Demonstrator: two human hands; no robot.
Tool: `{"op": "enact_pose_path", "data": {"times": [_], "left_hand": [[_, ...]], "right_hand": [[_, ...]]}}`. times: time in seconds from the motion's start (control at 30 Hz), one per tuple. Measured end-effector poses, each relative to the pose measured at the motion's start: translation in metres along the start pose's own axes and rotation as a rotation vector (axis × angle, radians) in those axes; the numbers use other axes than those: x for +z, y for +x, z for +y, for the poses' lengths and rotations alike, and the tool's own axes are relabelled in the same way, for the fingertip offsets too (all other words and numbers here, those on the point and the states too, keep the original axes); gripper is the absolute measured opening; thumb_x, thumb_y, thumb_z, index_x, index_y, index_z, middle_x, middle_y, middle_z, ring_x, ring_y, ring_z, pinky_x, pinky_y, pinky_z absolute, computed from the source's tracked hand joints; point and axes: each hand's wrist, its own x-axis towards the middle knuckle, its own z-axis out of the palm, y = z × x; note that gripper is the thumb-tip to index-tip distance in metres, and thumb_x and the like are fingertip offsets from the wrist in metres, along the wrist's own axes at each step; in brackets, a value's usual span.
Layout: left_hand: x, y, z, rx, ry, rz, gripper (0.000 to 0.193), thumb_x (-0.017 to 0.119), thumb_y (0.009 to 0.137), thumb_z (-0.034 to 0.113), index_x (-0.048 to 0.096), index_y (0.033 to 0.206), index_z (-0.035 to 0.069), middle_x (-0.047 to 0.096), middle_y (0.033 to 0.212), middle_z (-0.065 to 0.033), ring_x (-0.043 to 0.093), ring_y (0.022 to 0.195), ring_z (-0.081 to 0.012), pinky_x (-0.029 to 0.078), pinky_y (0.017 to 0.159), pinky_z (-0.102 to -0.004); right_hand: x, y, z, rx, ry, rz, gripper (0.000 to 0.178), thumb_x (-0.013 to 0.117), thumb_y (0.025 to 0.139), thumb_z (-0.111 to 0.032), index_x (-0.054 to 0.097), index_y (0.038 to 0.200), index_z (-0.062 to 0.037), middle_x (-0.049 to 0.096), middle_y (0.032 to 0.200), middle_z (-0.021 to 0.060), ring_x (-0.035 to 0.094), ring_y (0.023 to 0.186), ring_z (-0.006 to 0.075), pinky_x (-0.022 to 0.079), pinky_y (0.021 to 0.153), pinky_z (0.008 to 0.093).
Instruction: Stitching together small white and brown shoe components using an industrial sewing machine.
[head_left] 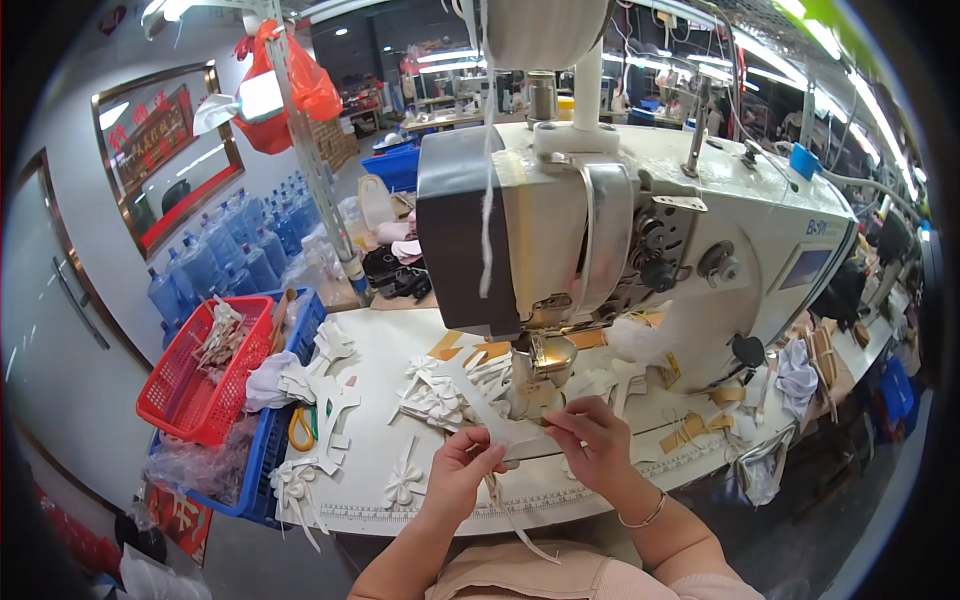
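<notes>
At the front of a large white sewing machine (675, 205), my left hand (464, 472) pinches a flat white strap piece (474, 398) between thumb and fingers. The strap slants up and away to the left of the needle area (548, 355), where a small lamp glows. My right hand (596, 447) is closed just right of and below the needle, fingertips pressed together; what they hold is too small to make out. Below my left hand a thin pale strip (522, 535) hangs over the table's front edge. Behind the strap lies a heap of white cut pieces (430, 397).
On the left, a red basket (185, 385) stands on a blue crate (270, 455). Yellow-handled scissors (300, 428) and more white pieces (325, 455) lie beside it. A strappy white piece (403, 480) is near the ruler tape (375, 517). Tan scraps (690, 430) lie right.
</notes>
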Motion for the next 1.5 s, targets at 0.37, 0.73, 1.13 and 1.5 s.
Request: {"op": "enact_pose_path", "data": {"times": [0.37, 0.73, 1.13, 1.5], "left_hand": [[0.007, -0.009, 0.004, 0.242, 0.278, 0.046, 0.015, 0.061, 0.083, -0.004, 0.057, 0.095, 0.004, 0.056, 0.083, -0.0010, 0.056, 0.074, -0.0077, 0.045, 0.067, -0.0209], [0.003, -0.009, 0.002, 0.650, 0.635, 0.026, 0.023, 0.065, 0.070, -0.015, 0.067, 0.082, 0.005, 0.057, 0.087, -0.0064, 0.056, 0.069, -0.0123, 0.045, 0.058, -0.0220], [0.008, -0.008, 0.006, 1.238, 1.245, -0.088, 0.024, 0.067, 0.054, -0.005, 0.068, 0.073, 0.008, 0.060, 0.083, -0.0035, 0.058, 0.073, -0.0195, 0.048, 0.058, -0.0281], [0.012, -0.009, 0.004, 1.241, 1.242, -0.100, 0.026, 0.067, 0.054, -0.008, 0.068, 0.073, 0.010, 0.060, 0.083, -0.0029, 0.057, 0.074, -0.0195, 0.049, 0.059, -0.0285]], "right_hand": [[-0.017, -0.006, 0.002, 0.767, 0.928, -0.326, 0.016, 0.058, 0.091, -0.011, 0.065, 0.102, -0.0027, 0.053, 0.070, -0.0041, 0.044, 0.059, 0.0034, 0.035, 0.052, 0.0182], [-0.021, -0.003, 0.002, 0.613, 0.887, -0.151, 0.017, 0.061, 0.088, -0.009, 0.066, 0.101, 0.0007, 0.056, 0.082, -0.0024, 0.045, 0.064, 0.0035, 0.037, 0.057, 0.0187], [-0.028, 0.009, -0.034, 0.131, 0.068, -0.332, 0.011, 0.073, 0.073, -0.015, 0.069, 0.083, -0.0118, 0.059, 0.075, 0.0030, 0.059, 0.055, 0.0201, 0.047, 0.048, 0.0288], [-0.030, 0.003, -0.029, 0.122, 0.041, -0.284, 0.019, 0.076, 0.069, -0.008, 0.068, 0.087, -0.0072, 0.062, 0.078, 0.0052, 0.061, 0.059, 0.0170, 0.050, 0.052, 0.0261]]}}
